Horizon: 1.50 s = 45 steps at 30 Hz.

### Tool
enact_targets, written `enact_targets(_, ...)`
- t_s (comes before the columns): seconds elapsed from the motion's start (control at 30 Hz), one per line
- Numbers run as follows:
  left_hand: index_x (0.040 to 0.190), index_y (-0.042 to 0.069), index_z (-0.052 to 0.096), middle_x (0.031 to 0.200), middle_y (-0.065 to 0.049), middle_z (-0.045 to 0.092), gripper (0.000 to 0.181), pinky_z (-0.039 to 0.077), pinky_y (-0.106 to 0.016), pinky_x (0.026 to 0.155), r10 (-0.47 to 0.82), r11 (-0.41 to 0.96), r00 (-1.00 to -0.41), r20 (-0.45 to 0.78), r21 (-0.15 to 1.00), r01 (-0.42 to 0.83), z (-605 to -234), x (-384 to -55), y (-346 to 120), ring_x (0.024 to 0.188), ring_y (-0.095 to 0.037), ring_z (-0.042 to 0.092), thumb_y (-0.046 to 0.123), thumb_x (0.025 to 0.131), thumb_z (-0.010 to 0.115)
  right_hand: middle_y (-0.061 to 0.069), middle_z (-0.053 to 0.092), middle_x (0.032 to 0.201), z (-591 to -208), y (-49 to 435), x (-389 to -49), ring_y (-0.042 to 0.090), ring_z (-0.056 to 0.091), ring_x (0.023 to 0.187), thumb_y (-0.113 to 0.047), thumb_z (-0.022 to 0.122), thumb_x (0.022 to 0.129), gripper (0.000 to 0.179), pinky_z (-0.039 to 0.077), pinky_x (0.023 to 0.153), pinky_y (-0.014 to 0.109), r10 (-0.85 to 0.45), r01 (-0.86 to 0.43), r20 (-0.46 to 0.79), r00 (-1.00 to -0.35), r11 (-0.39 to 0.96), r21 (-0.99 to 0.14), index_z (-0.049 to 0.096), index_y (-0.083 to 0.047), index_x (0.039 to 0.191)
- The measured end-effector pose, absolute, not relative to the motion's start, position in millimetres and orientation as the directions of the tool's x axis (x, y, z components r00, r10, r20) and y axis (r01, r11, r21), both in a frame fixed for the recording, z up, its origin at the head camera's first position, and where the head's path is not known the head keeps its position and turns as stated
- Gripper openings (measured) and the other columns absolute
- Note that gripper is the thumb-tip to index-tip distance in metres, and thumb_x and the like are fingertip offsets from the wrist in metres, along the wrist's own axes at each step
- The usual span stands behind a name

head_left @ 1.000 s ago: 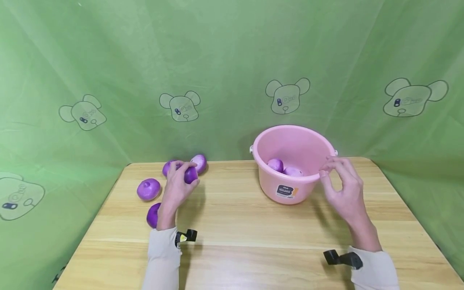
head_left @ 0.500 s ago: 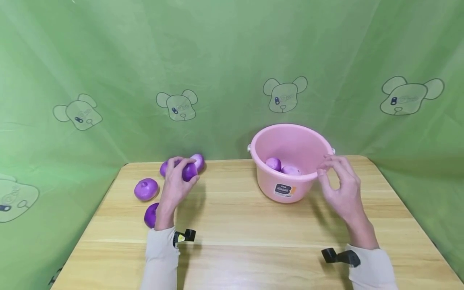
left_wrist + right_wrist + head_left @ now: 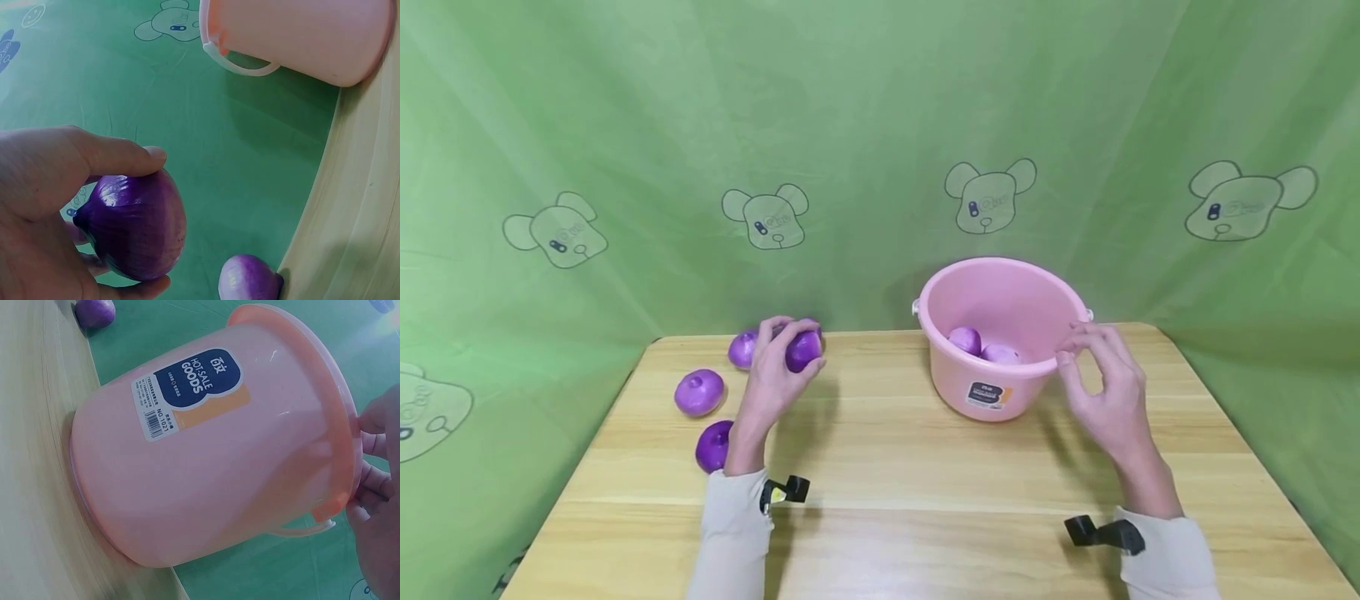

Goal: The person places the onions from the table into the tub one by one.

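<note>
My left hand (image 3: 769, 379) grips a dark purple onion (image 3: 803, 351) between thumb and fingers, raised over the table's back left. In the left wrist view the held onion (image 3: 139, 225) has its pointed end toward the palm. On the right, my right hand (image 3: 1108, 390) pinches the rim of a pink bucket (image 3: 977, 385), as the right wrist view also shows. Two onions (image 3: 965, 340) lie inside the bucket, which stands upright. Around the left hand are a paler onion (image 3: 699, 392), a dark one (image 3: 713, 446) and one farther back (image 3: 742, 350). Another is mostly hidden behind the held onion.
The wooden table (image 3: 895, 467) meets a green sheet (image 3: 865, 125) printed with bear heads at its back edge. A white handle (image 3: 244, 67) hangs off the bucket's side. Black wrist cameras (image 3: 790, 490) sit on both sleeves.
My left hand has lifted slightly and shifted right with the onion, now overlapping the onion behind it. My right hand stays at the bucket's rim.
</note>
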<state>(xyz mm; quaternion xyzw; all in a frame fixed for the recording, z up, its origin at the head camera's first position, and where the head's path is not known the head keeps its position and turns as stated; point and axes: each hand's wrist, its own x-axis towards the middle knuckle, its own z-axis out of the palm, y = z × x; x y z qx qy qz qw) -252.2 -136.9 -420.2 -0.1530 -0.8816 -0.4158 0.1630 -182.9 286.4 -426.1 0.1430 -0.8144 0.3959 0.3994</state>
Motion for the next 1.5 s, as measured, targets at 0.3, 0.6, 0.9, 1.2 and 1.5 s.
enact_targets(0.3,0.128,0.013,0.068,0.141,-0.019,0.044,0.05,0.047,-0.056,0.107,0.137,0.567,-0.879,0.456,0.692,0.447,-414.2,-253.7,-132.1,0.128,-0.037,0.05,0.01,0.082,0.086,0.024,0.064,0.115,-423.2,284.4,-184.0,0.017,0.055,0.124,-0.004,0.067,0.091,0.013,0.038,0.116,0.028,0.072,-0.543,0.756,-0.651,0.652,-0.529,0.07,0.006,0.098)
enact_targets(0.6,0.13,0.013,0.067,0.143,-0.017,0.044,0.051,0.051,-0.053,0.104,0.163,0.487,-0.873,0.459,0.732,0.476,-409.6,-251.8,-118.3,0.127,-0.037,0.051,0.012,0.082,0.086,0.025,0.064,0.116,-427.1,287.7,-181.8,0.019,0.056,0.123,-0.004,0.067,0.09,0.013,0.038,0.116,0.027,0.072,-0.541,0.76,-0.647,0.658,-0.523,0.07,0.007,0.098)
enact_targets(0.9,0.131,0.015,0.067,0.144,-0.013,0.043,0.051,0.054,-0.048,0.101,0.17,0.413,-0.855,0.49,0.752,0.513,-399.7,-258.1,-101.6,0.126,-0.032,0.051,0.011,0.083,0.085,0.023,0.067,0.113,-428.0,284.4,-184.3,0.023,0.059,0.121,0.001,0.069,0.086,0.01,0.04,0.115,0.029,0.079,-0.585,0.794,-0.602,0.633,-0.506,0.071,0.005,0.096)
enact_targets(1.2,0.133,0.018,0.066,0.145,-0.01,0.044,0.053,0.054,-0.049,0.099,0.142,0.391,-0.852,0.503,0.763,0.515,-394.0,-259.9,-89.5,0.128,-0.033,0.05,0.015,0.083,0.086,0.024,0.065,0.112,-429.5,282.1,-184.8,0.019,0.057,0.122,0.005,0.069,0.085,0.01,0.041,0.114,0.027,0.076,-0.587,0.792,-0.606,0.629,-0.509,0.071,0.005,0.095)
enact_targets(1.5,0.132,0.017,0.066,0.146,-0.012,0.043,0.053,0.053,-0.048,0.101,0.153,0.341,-0.833,0.531,0.763,0.549,-390.0,-267.5,-79.9,0.13,-0.031,0.048,0.013,0.083,0.085,0.025,0.066,0.113,-429.6,284.3,-183.3,0.019,0.057,0.122,0.005,0.069,0.085,0.011,0.041,0.114,0.028,0.081,-0.588,0.798,-0.598,0.632,-0.505,0.07,0.007,0.096)
